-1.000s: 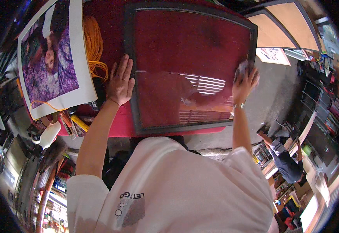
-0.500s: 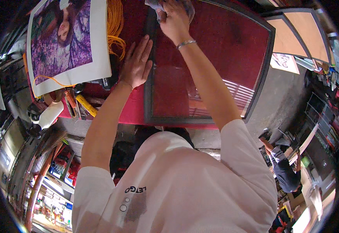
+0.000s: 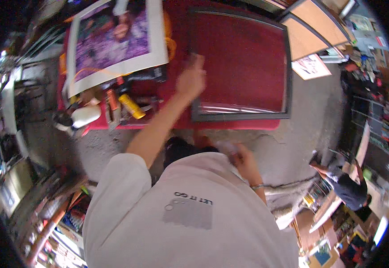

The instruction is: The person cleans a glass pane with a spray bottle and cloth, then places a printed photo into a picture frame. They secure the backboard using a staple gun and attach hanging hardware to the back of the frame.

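Observation:
A dark picture frame [image 3: 244, 118] with a glass pane lies on the red-covered table [image 3: 181, 125]. My left hand [image 3: 191, 81] is at the frame's left side, its fingers blurred, so their grip does not show. My right hand [image 3: 244, 163], with a bracelet at the wrist, is drawn back close to my body, below the table's near edge. Its fingers are closed around a pale cloth [image 3: 227, 146], smeared by motion. Left of the frame lies a large white-bordered print [image 3: 114, 42] of a person among purple flowers.
Yellow-handled tool [image 3: 131, 106], orange-handled tool [image 3: 112, 99] and white bottle [image 3: 86, 116] lie near the table's left front. Orange cord [image 3: 171, 48] shows beside the print. Framed boards [image 3: 308, 29] and a smaller picture [image 3: 311, 67] are at the far right. Another person [image 3: 347, 187] works at right.
My right hand has left the far part of the glass and come back toward my body with the cloth. My left hand remains near the frame's left side. The view has shifted.

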`<state>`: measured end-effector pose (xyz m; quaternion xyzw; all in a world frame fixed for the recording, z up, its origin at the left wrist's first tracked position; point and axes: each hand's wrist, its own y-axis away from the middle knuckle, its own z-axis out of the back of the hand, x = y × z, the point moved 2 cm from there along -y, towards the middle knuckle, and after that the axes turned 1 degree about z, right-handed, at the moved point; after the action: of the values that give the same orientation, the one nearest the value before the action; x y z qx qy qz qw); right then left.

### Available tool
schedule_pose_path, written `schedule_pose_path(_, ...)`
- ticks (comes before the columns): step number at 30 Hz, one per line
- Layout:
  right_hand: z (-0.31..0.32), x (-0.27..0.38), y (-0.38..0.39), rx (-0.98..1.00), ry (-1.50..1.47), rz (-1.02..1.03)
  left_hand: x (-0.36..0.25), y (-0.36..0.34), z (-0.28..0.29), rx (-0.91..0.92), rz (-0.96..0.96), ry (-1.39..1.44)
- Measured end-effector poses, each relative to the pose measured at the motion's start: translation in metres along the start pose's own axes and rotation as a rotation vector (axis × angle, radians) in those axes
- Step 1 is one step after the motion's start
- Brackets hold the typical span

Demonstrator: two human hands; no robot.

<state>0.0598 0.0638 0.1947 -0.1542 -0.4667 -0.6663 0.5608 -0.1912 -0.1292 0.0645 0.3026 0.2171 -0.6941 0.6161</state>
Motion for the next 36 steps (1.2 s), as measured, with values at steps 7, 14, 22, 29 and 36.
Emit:
schedule_pose_path(7, -0.106, 0.027, -0.04, -0.256, 0.121, 0.23, -0.199, 0.216, 0.098, 0.669, -0.926, 0.986)
schedule_pose_path(14, -0.187, 0.095, -0.103, -0.097, 0.382, 0.797, -0.259, 0.321, 0.198, 0.83, -1.265, 1.229)
schedule_pose_path(22, -0.222, 0.143, -0.181, -0.148, 0.662, 0.869, -0.276, 0.326, 0.261, 0.821, -1.438, 1.292)
schedule_pose_path(29, -0.175, 0.102, -0.167, -0.09, 0.156, 0.53, -0.098, 0.259, 0.314, 0.475, -0.765, 0.904)
schedule_pose_path(36, -0.072, 0.117, -0.276, -0.126, 0.052, 0.453, 0.063, 0.199, 0.43, -0.335, 0.195, 0.314)
